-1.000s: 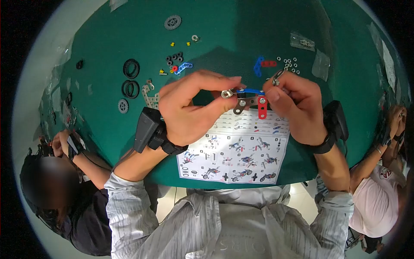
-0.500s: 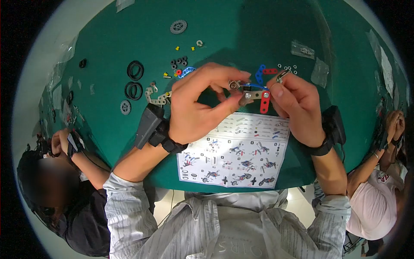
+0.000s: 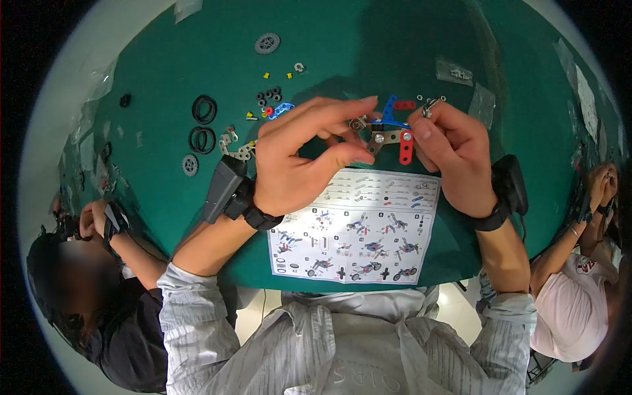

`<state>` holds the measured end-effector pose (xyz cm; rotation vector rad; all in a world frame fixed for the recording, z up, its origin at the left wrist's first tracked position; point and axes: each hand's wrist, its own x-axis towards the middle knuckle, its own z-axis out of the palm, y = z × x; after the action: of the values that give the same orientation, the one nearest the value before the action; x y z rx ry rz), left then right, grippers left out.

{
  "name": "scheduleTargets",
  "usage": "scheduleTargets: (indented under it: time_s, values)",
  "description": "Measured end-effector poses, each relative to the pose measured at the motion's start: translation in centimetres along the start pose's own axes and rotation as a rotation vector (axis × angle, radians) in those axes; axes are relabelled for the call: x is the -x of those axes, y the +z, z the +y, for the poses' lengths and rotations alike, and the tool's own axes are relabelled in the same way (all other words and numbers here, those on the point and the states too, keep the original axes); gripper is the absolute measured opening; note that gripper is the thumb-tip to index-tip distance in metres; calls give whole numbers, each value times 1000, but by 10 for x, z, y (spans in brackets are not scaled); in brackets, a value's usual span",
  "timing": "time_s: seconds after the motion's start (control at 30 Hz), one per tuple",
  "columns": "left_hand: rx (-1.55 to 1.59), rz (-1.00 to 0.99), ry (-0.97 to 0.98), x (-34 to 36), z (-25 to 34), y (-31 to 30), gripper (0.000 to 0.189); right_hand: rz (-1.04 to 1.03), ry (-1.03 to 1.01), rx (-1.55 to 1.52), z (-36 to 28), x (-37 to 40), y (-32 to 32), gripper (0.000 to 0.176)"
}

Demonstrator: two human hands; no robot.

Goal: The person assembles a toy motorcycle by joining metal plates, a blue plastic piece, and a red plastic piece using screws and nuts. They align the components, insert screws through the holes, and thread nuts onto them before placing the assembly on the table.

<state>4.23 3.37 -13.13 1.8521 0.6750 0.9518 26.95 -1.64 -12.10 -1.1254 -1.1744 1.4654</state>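
Counter [image 3: 329, 39]: green, with a wheel [image 3: 267, 43] in the upper middle of the frame and black tyres [image 3: 214, 110] left of centre.
Joined piece [image 3: 386, 137]: raised between the hands, just above the frame's middle; a blue strip [image 3: 394, 123] along the top, a red strip [image 3: 406, 151] pointing down at its right end.
Left grip [image 3: 293, 155]: thumb and forefinger spread wider than half a second ago, the thumb slipping off the metal; whether the other fingers touch the piece, I cannot tell.
Right grip [image 3: 454, 155]: pinching the right end, as before, with a small silver part [image 3: 428, 108] by the forefinger.
What that means: the right side now seems to carry most of the weight.
Printed sheet [image 3: 355, 230]: below the hands, lower middle.
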Motion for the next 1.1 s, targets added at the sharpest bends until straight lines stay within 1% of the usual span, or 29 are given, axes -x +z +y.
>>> scheduleTargets:
  time_s: [0.2, 0.3, 0.4, 0.43, 0.5, 0.53, 0.63, 0.73, 0.8, 0.83, 0.9, 1.03, 1.1]
  values:
    - [-28, 11, 0, 1, 3, 0, 47, 5, 1, 7, 3, 1, 0, 20]
    - [-25, 20, -4, 3, 2, 2, 47, 32, -53, -6, 5, 1, 4, 18]
    - [-35, 9, 40, 2, -1, 2, 45, 23, -13, 128, -2, 3, 0, 17]
    - [-43, -1, 61, 2, -2, 2, 44, 33, -52, 123, -1, 2, 1, 17]
    - [49, 77, 58, 3, -5, 8, 40, 52, -130, 114, 4, 0, 5, 16]
    - [95, 116, 56, 4, -6, 11, 39, 60, -136, 122, 4, 0, 5, 16]
    - [89, 146, 53, 4, -7, 14, 38, 65, -148, 163, 7, 0, 4, 15]
    - [14, 150, 148, 1, -12, 12, 39, 63, -134, 210, 9, 1, 0, 14]
    - [-11, 161, 133, 0, -11, 13, 39, 99, -109, 209, 1, 3, 6, 15]
    - [-23, 167, 124, 0, -10, 14, 39, 90, -159, 305, 1, 4, 5, 15]
    - [-99, 90, 131, -4, -1, 9, 37, 70, -257, 495, 2, 6, 1, 16]
    - [-183, -26, 99, 0, 4, 3, 36, 8, -412, 591, -5, 6, 7, 15]
    - [-172, -31, 109, 1, 3, 3, 37, -1, -459, 640, -3, 6, 8, 16]
